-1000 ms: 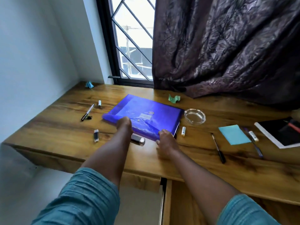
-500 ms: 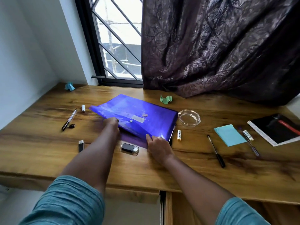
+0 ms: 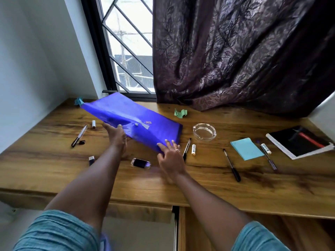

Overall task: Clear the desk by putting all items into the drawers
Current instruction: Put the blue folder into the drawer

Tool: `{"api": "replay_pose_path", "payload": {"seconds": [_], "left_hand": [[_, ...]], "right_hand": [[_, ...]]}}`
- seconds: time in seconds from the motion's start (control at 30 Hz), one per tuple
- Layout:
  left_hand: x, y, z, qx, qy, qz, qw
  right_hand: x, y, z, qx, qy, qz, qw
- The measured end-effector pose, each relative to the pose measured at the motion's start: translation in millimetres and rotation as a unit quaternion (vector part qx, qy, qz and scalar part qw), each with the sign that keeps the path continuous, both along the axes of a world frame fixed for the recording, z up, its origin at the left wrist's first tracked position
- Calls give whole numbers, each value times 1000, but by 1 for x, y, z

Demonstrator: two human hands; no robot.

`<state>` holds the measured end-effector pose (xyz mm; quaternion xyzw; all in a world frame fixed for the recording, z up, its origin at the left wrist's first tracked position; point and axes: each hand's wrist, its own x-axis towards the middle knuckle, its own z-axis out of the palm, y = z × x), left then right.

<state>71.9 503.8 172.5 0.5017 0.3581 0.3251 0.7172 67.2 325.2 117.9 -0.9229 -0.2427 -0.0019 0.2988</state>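
Item: blue plastic document folder (image 3: 132,115), left of the glass ashtray (image 3: 204,131), tilted, far end lifted. Probably light, floppy and slick, so best gripped along the near edge. Left hand (image 3: 116,137) pinches that edge, thumb on top. Right hand (image 3: 170,157) lays straight fingers against the ashtray-side corner.

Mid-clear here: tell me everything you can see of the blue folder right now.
The blue folder is a flat, glossy plastic envelope, with a flap bearing a small round snap and a tiny label beside it. It is tilted over the desk: its far left corner is raised, its right end low; whether that end touches the wood is unclear. The left hand holds its near edge, thumb on top; the right hand lays straight fingers on its near right corner.
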Motion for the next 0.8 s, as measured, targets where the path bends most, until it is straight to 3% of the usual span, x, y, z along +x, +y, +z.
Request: {"api": "replay_pose_path", "payload": {"seconds": [0.1, 0.17, 0.23, 0.3, 0.37, 0.5, 0.8], "left_hand": [[-11, -13, 24, -16, -66, -11, 998], [-22, -29, 45, -26, -114, -16, 993], [-36, -41, 61, -32, -154, -25, 987], [-49, -51, 67, -48, -168, -35, 984], [-63, -66, 71, -70, -173, -41, 982], [-99, -101, 67, -102, -182, -85, 974], [-174, -213, 44, -139, -120, -126, 975]], "right_hand": [[-2, -6, 24, 152, 137, -73, 976], [0, -11, 37, 265, 203, -150, 931], [2, -21, 50, 394, 298, -215, 842], [4, -40, 59, 497, 412, -216, 732], [-1, -64, 68, 528, 477, -168, 682], [-30, -126, 85, 523, 479, -115, 695], [-93, -322, 82, 511, 347, -141, 774]]}}
